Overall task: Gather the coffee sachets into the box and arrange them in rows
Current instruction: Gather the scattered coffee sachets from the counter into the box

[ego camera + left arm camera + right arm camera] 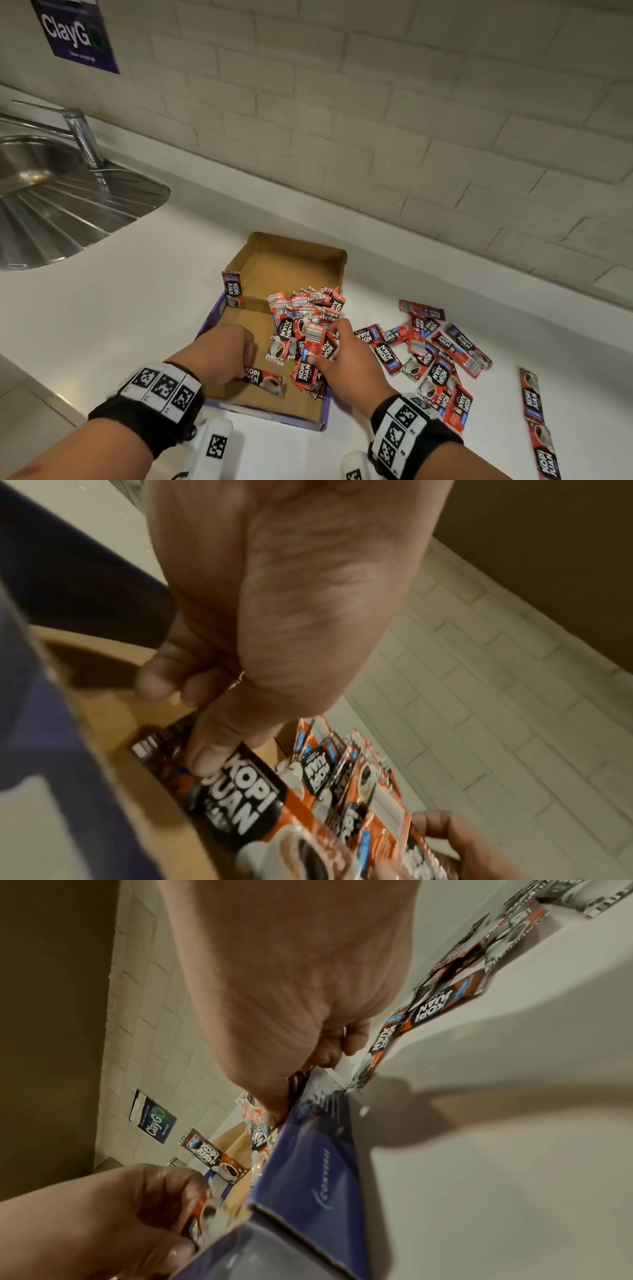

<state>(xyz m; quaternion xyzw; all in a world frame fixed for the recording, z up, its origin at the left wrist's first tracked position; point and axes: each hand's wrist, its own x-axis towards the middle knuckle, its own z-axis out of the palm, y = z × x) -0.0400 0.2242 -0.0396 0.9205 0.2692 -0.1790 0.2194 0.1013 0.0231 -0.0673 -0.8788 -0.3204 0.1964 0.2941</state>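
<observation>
Left hand (222,346) pinching one flat sachet (265,377) low over the near floor of the box (239,322). Right hand (346,356) gripping, seemingly, a sachet bunch (313,346) from the pile (305,308) along the box's right side. More loose sachets (442,356) scattered right on the counter (137,274); one upright sachet (233,288) against the left wall.

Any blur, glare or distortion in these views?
Head: sharp, wide-angle bend in the wall tiles, glare on the sink. Left wrist: motion blur on the sachet the left hand pinches. Right wrist: box blurred, hard shadows.
</observation>
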